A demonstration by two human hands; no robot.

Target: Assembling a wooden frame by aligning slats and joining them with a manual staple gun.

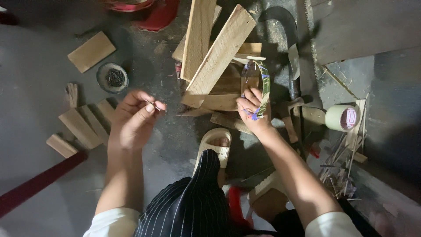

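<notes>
I see a round dish of nails [112, 77], a roll of tape [341, 117], a handsaw [316, 66] and a beige sandal [214, 145].

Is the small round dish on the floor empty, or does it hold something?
Not empty: the round dish holds a dark heap of small nails in its middle.

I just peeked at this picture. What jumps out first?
Two hands in the middle: the left hand pinches a small nail, and the right hand holds a colourful strip against a pile of wooden planks. A little dish of nails sits at upper left, a tape roll at right.
</notes>
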